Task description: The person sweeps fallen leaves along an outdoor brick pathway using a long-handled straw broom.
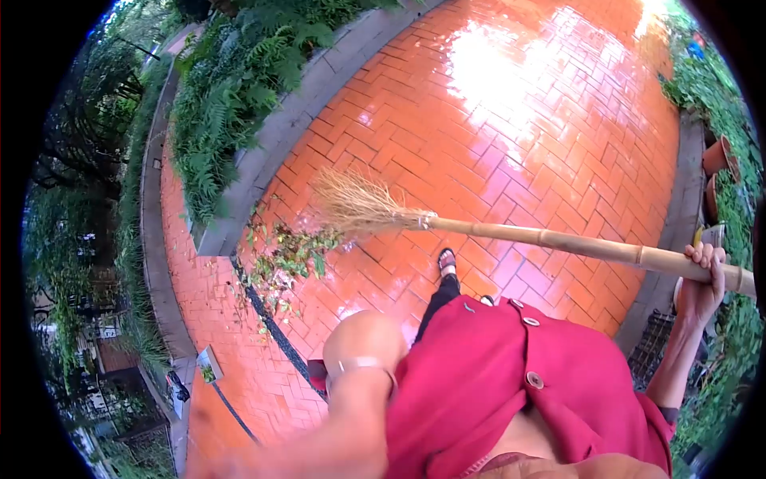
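Note:
My right hand (704, 271) is closed around the upper part of a bamboo handle, at the far right. It belongs to a twig broom (527, 234), held slantwise across the view in front of me. The spread bristles (359, 199) reach the brick paving beside a loose heap of fallen leaves (295, 251), green and brown. My left arm (351, 415) is bent at the lower left, with a pale band around it. Toward the bottom edge, my left hand (231, 463) is smeared by motion and partly cut off, so its fingers cannot be made out.
Wet orange brick paving (383, 104) shines with glare. A grey stone kerb (319, 76) borders ferns (239, 88) at upper left. A dark drain strip (271, 323) runs past the leaves. Clay pots (716, 157) and plants line the right side. My sandalled foot (447, 259) is ahead.

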The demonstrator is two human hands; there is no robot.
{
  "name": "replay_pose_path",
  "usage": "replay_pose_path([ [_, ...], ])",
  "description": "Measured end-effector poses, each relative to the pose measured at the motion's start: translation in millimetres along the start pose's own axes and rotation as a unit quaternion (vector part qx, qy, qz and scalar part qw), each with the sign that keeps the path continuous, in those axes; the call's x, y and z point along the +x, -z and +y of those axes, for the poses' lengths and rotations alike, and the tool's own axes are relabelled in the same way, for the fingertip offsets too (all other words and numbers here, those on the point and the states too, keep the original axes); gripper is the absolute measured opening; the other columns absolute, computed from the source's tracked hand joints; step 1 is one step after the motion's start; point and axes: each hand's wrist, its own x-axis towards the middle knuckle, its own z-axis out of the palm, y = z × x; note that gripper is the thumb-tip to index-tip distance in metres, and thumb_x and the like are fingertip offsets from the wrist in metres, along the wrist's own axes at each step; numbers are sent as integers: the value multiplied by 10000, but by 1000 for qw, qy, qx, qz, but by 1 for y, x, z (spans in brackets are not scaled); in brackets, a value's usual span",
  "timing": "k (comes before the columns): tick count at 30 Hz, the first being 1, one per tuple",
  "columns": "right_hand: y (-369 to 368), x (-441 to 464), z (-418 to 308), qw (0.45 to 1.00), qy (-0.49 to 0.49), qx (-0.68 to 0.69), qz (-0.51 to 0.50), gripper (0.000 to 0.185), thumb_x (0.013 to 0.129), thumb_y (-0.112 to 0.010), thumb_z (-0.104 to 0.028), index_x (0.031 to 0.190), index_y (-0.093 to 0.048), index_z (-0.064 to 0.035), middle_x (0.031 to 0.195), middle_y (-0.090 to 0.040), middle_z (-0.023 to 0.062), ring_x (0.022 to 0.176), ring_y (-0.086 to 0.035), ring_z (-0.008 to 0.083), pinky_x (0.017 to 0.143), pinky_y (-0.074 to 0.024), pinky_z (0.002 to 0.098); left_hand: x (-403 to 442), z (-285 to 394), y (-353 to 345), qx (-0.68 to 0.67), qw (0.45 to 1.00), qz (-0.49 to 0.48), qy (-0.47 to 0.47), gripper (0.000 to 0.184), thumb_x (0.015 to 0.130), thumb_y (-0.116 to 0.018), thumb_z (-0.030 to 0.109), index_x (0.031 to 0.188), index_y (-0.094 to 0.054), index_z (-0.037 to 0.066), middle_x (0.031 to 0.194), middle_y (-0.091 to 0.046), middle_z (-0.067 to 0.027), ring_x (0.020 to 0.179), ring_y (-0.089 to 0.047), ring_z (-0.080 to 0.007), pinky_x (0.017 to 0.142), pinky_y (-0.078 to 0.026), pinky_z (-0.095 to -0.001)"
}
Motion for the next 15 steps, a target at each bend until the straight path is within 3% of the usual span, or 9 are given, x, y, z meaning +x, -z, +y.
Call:
replay_pose_path([
  [3,-7,-8,0,1000,6,6,9,172,766,-462,-29,691,-323,-95,667,-319,28,689,-329,150,739,-286,300,-65,-78,43,429,864,-142,220,503,726,-533,231,1135,-347,5,1074,-428,-133,930,-448,-240,826,-361,-345],
  [4,-9,-15,-1,1000,5,4,6,171,760,-465,-27,692,-324,-95,668,-318,27,688,-325,148,735,-283,299,-117,-99,55,436,799,-250,329,471,702,-571,191,1099,-407,-5,1015,-484,-138,864,-517,-234,785,-409,-342],
  [5,-3,-20,-3,1000,1,12,-2,171,745,-471,-28,689,-325,-98,668,-315,23,688,-321,147,724,-278,294,-192,-118,76,324,772,-263,479,578,649,-612,213,1137,-375,13,1105,-448,-156,1015,-459,-256,853,-368,-350],
  [6,-6,-24,-5,1000,-7,25,-9,170,736,-471,-31,682,-326,-103,668,-311,21,690,-320,145,719,-276,296,-224,-120,75,275,651,-369,603,618,589,-640,193,1138,-396,45,1130,-424,-142,1137,-349,-250,923,-293,-309],
  [7,-15,-31,-5,1000,4,-5,14,179,724,-484,-41,674,-324,-105,660,-307,21,686,-320,144,718,-274,299,-272,-116,81,356,637,-495,470,715,565,-662,233,1188,-356,60,1149,-423,-162,1116,-387,-280,907,-314,-318],
  [9,-27,-51,-5,1000,14,-17,14,175,710,-504,-49,684,-338,-97,649,-314,22,685,-330,153,735,-275,320,-330,-114,85,433,634,-527,364,587,596,-639,230,1126,-427,93,1044,-509,-139,999,-489,-260,852,-353,-330],
  [12,-21,-72,-6,999,1,-17,39,177,705,-520,-57,692,-347,-93,653,-324,25,706,-347,169,785,-268,344,-384,-127,95,362,681,-455,445,350,596,-601,194,929,-515,129,817,-570,-68,833,-544,-232,739,-380,-370],
  [13,-13,-78,-10,997,-11,-36,63,186,705,-531,-67,693,-347,-95,654,-326,26,716,-354,173,812,-262,347,-385,-124,90,338,637,-490,489,155,603,-588,181,749,-545,147,707,-563,-27,752,-550,-218,683,-377,-367],
  [15,17,-89,-22,997,-17,13,79,224,672,-562,-49,672,-345,-106,642,-330,20,708,-360,168,797,-271,336,-384,-119,71,323,638,-511,476,139,604,-594,181,729,-547,142,683,-560,-28,728,-553,-219,665,-388,-370],
])
